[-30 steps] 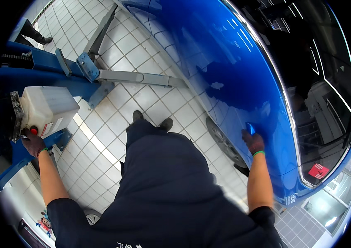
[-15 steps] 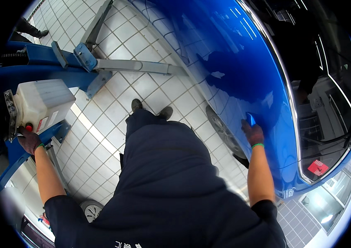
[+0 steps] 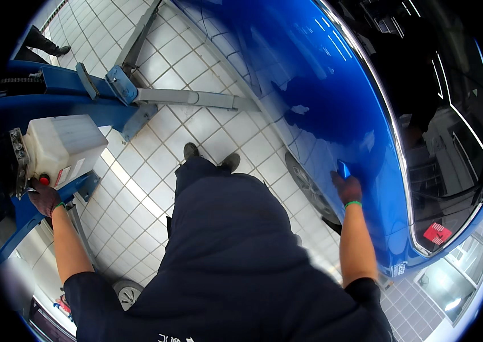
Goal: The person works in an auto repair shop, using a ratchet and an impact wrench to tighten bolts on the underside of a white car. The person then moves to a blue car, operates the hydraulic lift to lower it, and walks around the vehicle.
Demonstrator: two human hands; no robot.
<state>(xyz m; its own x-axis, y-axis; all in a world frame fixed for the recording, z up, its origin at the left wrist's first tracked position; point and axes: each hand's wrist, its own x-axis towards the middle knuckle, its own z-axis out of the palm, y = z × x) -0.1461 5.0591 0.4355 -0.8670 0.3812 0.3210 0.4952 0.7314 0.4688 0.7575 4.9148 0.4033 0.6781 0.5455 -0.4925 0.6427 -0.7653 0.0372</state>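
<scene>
My left hand (image 3: 45, 196), in a dark glove, is at the lower front of a whitish plastic tank (image 3: 65, 149) on the blue lift column. Its fingers curl beside a red button (image 3: 44, 179), and a sliver of metal shows by them; what they grip is hidden. My right hand (image 3: 348, 189), gloved too, is at the side of a glossy blue car (image 3: 372, 211). Its fingers close around a small shiny blue piece (image 3: 343, 169) by the car's panel. Whether that piece is fixed to the car I cannot tell.
A grey lift arm (image 3: 196, 98) reaches from the blue lift frame (image 3: 65, 102) toward the car's underside. The car's wheel (image 3: 305, 176) is below my right hand. Another person's leg (image 3: 45, 43) shows at the far left. White tiles (image 3: 150, 137) cover the floor.
The view has shifted slightly, so most things sit a little lower. Both my hands stay at the same places, the left by the red button, the right at the blue piece.
</scene>
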